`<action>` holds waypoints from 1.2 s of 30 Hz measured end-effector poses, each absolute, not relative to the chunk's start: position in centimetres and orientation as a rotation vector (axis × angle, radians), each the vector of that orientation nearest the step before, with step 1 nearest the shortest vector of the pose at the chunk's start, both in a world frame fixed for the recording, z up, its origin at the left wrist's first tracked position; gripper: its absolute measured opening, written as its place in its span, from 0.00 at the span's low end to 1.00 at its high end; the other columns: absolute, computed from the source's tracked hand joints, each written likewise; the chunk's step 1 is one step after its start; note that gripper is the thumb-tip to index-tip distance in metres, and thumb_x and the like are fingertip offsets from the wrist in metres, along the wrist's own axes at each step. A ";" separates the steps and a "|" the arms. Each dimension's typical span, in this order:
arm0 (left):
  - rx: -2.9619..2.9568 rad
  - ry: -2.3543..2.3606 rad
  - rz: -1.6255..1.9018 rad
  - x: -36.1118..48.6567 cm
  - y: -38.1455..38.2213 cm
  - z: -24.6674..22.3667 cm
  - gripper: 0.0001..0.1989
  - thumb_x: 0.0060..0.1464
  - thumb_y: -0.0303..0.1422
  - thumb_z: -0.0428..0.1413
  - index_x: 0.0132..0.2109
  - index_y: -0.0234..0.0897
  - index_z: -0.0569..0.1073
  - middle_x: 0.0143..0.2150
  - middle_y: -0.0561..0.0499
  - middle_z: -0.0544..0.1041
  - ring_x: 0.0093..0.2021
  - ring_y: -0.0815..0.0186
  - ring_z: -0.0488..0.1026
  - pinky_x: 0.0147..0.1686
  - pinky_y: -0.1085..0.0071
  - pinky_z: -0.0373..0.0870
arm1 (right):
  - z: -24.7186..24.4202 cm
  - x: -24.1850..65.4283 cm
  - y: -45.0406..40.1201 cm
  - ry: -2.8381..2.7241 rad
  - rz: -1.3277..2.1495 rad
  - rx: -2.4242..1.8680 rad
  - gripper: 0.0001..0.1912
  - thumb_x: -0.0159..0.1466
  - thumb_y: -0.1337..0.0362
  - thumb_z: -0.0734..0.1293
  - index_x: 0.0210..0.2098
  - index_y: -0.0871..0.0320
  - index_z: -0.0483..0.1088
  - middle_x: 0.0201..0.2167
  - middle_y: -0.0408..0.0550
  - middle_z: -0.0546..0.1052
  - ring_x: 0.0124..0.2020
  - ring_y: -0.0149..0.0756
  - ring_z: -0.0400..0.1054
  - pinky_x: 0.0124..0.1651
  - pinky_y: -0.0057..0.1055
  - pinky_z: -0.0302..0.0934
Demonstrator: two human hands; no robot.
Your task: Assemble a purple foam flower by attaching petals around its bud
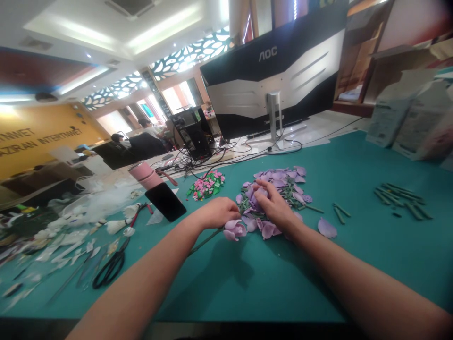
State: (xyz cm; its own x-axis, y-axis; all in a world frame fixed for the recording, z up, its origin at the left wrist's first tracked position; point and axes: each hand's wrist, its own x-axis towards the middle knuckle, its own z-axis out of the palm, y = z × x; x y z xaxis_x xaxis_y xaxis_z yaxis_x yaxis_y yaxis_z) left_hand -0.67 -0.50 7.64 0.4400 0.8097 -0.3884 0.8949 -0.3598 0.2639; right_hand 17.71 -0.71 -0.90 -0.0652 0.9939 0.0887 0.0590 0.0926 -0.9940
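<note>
In the head view a pile of purple petals (279, 176) and green stem pieces lies on the green mat (219, 278). My left hand (221, 212) is closed at the pile's left side, with a pink-purple flower (235, 230) just below its fingers. The flower's green stem (207, 241) runs down to the left, under my left forearm; the hand's inner side is hidden. My right hand (272, 203) reaches over the pile, its fingers apart and curved around a purple petal piece (258, 194). A loose petal (327, 228) lies to the right.
Green sticks (399, 196) lie at the right. A small pink and green pile (208, 185), a black phone (165, 202) and a pink bottle (146, 174) stand or lie left of centre. Black scissors (111, 269) are at the left. Behind are a monitor (244, 94) and cables.
</note>
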 end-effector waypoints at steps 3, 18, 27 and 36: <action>2.266 1.438 -0.262 -0.7 -0.5 7.6 0.13 0.53 0.38 0.50 0.28 0.37 0.74 0.27 0.53 0.74 0.29 0.67 0.67 0.27 0.72 0.56 | -1.1 17.6 -0.6 -1.341 1.146 -1.158 0.32 0.62 0.51 0.62 0.63 0.56 0.61 0.60 0.53 0.70 0.54 0.47 0.67 0.58 0.43 0.59; 2.275 1.428 -0.221 -0.9 -0.5 7.0 0.13 0.54 0.38 0.51 0.27 0.38 0.72 0.26 0.54 0.73 0.28 0.68 0.67 0.26 0.72 0.55 | -1.2 17.5 -0.7 -1.333 1.132 -1.190 0.32 0.62 0.52 0.62 0.63 0.55 0.60 0.60 0.52 0.70 0.56 0.46 0.66 0.59 0.41 0.58; 2.278 1.397 -0.186 -1.2 -0.5 6.7 0.13 0.54 0.39 0.51 0.28 0.38 0.74 0.28 0.53 0.74 0.29 0.67 0.68 0.27 0.72 0.56 | -1.0 17.7 -0.7 -1.341 1.157 -1.175 0.33 0.62 0.51 0.63 0.64 0.55 0.60 0.61 0.52 0.70 0.57 0.48 0.65 0.61 0.43 0.56; 2.221 1.424 -0.092 -1.6 -0.7 6.7 0.13 0.54 0.40 0.51 0.29 0.37 0.75 0.28 0.54 0.74 0.30 0.67 0.68 0.28 0.73 0.58 | -1.3 18.5 -0.2 -1.411 1.212 -0.977 0.43 0.61 0.46 0.67 0.69 0.54 0.51 0.66 0.58 0.63 0.61 0.49 0.63 0.61 0.47 0.58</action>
